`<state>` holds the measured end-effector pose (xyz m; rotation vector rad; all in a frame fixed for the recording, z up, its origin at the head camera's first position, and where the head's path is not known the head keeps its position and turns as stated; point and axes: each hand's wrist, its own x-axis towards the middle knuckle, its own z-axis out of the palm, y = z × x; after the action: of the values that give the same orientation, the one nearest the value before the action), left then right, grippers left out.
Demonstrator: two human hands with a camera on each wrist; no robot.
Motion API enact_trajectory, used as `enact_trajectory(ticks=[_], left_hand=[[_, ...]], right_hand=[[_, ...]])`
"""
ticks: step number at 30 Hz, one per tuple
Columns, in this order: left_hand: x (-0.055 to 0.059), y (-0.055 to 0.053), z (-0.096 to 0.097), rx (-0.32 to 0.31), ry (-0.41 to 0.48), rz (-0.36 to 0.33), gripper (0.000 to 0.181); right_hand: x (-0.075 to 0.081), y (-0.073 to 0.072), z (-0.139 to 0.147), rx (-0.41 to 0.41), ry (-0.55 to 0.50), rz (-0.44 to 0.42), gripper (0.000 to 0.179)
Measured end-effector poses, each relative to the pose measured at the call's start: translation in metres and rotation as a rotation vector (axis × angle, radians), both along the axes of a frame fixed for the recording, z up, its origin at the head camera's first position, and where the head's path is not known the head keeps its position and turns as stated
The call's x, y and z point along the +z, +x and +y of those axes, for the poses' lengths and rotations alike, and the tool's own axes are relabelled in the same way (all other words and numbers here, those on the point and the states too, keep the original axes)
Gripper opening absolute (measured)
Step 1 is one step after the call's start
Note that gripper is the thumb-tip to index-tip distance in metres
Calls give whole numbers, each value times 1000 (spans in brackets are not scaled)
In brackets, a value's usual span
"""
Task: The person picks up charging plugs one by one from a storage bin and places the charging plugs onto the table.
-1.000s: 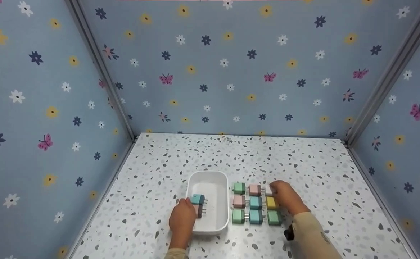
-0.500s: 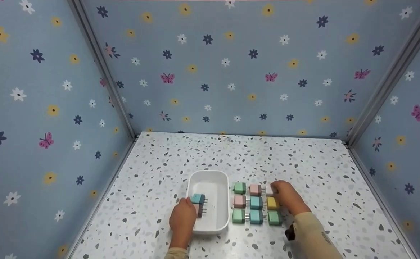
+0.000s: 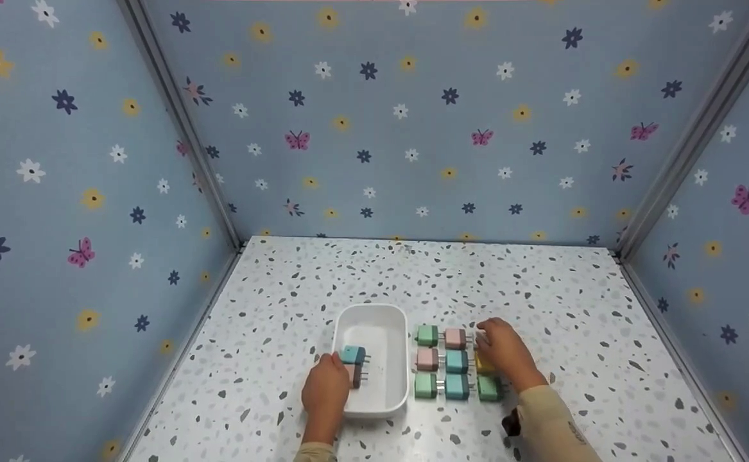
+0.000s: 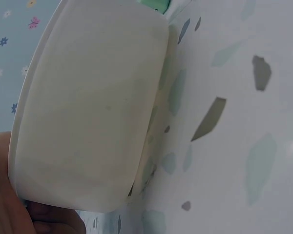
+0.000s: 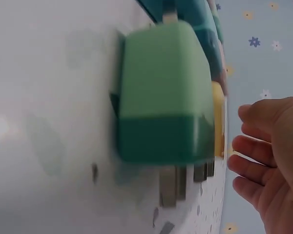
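Note:
My left hand (image 3: 326, 389) grips the left rim of a white plastic box (image 3: 388, 401), thumb over the edge; the left wrist view shows fingers curled beneath its corner. Inside lie a blue charger plug (image 3: 353, 354) and a brownish-pink charger plug (image 3: 353, 375), prongs pointing right. My right hand (image 3: 507, 351) hovers over the right column of charger plugs, partly covering a yellow charger plug (image 3: 484, 366). In the right wrist view its fingers (image 5: 254, 168) are loosely bent, with nothing seen between them. A green charger plug (image 5: 161, 97) stands close to that camera.
More charger plugs form rows right of the box: a green one (image 3: 427, 335), a pink one (image 3: 455, 338) and a blue one (image 3: 456, 387) among them. The speckled tabletop (image 3: 297, 276) meets flowered walls (image 3: 413, 96) at the back and sides.
My right hand has shifted slightly left and its fingers have come off the white charger plug at the row's end, which is now out of sight. The left hand and box stay put.

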<state>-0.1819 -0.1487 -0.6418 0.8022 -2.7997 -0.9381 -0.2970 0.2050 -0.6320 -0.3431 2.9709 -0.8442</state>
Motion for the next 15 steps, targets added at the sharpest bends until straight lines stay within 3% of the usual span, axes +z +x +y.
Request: enact_trajectory(ticks=[6,15], left_hand=[[1,0,0,4,-1,16,42],[2,0,2,19,18,1,42]], right_hand=[[2,12,-21,19,-23,84,31],[18,27,-43,64,-66,167,31]])
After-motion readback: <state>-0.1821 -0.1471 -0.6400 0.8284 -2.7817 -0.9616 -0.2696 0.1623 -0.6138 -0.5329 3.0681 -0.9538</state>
